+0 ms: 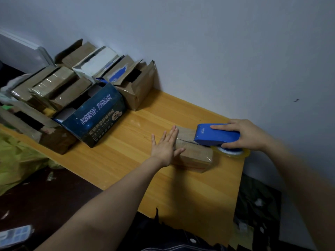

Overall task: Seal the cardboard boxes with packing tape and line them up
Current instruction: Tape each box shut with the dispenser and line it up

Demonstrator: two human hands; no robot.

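My right hand is curled round the blue tape dispenser, index finger laid along its top. The dispenser's mouth sits on the top seam of the small cardboard box. My left hand lies flat, fingers straight, pressing the box's other end onto the wooden table, near its wall-side corner.

Step in hand: taping the seam. The next move, I judge, calls for a steady draw along the seam, then a cut. The other boxes, several with open flaps, are clustered further along the wall, not in a line.
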